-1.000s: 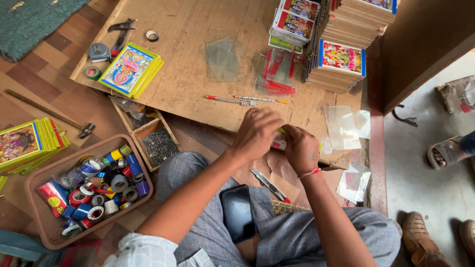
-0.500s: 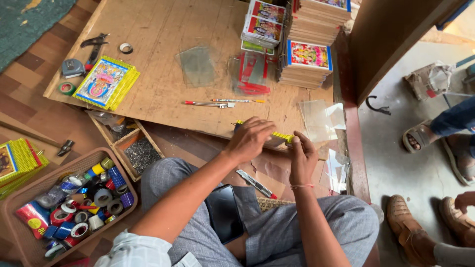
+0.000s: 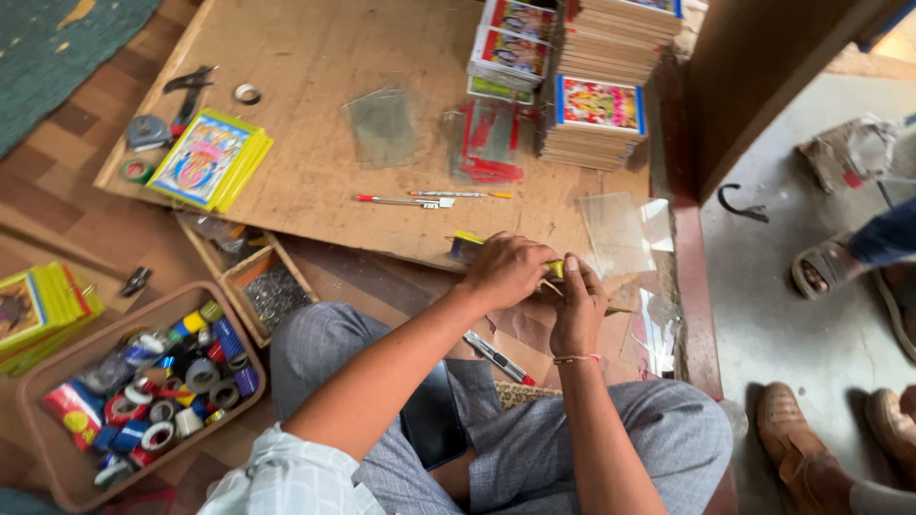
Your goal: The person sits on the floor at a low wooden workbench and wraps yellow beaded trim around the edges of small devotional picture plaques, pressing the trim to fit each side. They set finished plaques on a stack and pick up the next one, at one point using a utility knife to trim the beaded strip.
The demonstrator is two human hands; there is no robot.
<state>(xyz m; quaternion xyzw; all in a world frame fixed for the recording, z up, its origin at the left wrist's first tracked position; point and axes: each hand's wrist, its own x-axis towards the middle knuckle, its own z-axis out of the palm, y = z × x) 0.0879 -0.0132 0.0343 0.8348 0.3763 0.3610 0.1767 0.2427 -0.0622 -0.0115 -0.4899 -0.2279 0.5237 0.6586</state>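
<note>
Hands meet at the near edge of the plywood board [image 3: 382, 48]: your left hand [image 3: 506, 272] is closed over a small yellow-framed picture [image 3: 466, 243], your right hand [image 3: 577, 310] pinches its other end w/ fingertips. Glass pane [image 3: 615, 229] lies just beside; red-tipped pens [image 3: 405, 200] sit further up the board, and tape rolls fill a tray [image 3: 57, 458] at your left.

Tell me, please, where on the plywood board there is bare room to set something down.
The plywood board is bare between the yellow picture stack and the glass pane. It is crowded by the framed picture stacks and around both hands, left hand, right hand.
</note>
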